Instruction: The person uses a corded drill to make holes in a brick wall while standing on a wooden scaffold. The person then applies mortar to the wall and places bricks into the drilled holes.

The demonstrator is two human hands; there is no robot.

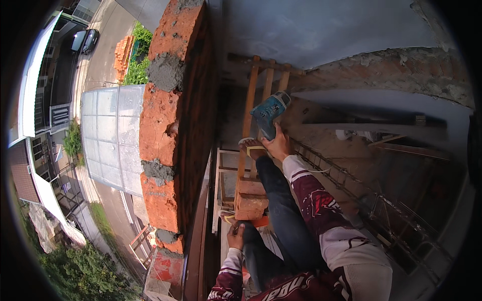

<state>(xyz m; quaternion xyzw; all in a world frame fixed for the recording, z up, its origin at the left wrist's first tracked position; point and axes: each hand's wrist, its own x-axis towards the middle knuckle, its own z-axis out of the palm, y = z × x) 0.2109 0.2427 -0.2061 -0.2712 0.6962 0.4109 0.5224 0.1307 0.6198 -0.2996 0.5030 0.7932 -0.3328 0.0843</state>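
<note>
My right hand [278,144] is wrapped round the grip of a teal power drill [267,111], held out ahead of me above wooden planks. The drill's front end points away to the far right, and no workpiece touches it that I can make out. Lower down, my left hand [236,236] rests by my left knee, holding nothing, its thumb and fingers slightly apart. Loose orange bricks [251,204] are stacked on the planks between my legs. My feet, in sandals with yellow straps, stand on the wooden staging [249,108].
An unplastered brick wall [159,130] with grey mortar joints rises close on my left, with a street and a light sheet roof [113,135] far below beyond it. To the right, a metal lattice frame [346,188] stands over a deep drop. A grey wall [321,30] lies ahead.
</note>
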